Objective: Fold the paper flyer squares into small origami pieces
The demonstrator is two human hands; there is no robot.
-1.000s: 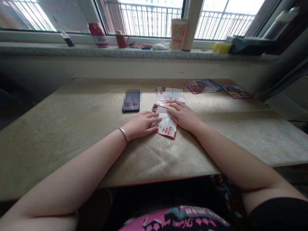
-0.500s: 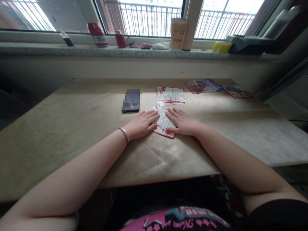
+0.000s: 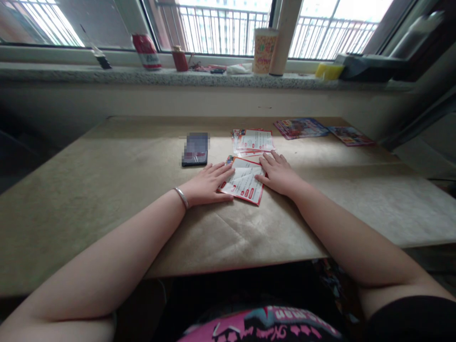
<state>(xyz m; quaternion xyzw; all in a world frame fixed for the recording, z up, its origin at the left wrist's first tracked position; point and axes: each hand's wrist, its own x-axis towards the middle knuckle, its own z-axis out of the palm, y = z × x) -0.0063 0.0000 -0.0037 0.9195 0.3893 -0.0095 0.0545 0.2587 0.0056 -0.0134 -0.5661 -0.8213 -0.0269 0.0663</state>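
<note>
A creased white paper card with a red border [image 3: 245,176] lies flat on the table between my hands, with red labels along its near edge. My left hand [image 3: 210,183] rests on its left side, fingers stretched out and the thumb along the near left corner. On the right, my right hand [image 3: 280,175] lies with fingers spread, its fingertips at the card's right edge. Just beyond the card is a loose pile of similar red-edged cards [image 3: 254,141]. A dark phone [image 3: 195,149], partly blurred, lies beyond my left hand.
Colourful printed cards [image 3: 301,128] and another printed stack [image 3: 351,135] lie at the back right of the table [image 3: 107,190]. Along the windowsill [image 3: 213,80] stand a red can [image 3: 146,52], a red bottle [image 3: 179,59], a patterned cup [image 3: 264,51] and a yellow item [image 3: 329,71].
My hands have moved apart over the card, the right one outward to its edge and the left slightly left. More of the card shows, and its far left corner now lies flat.
</note>
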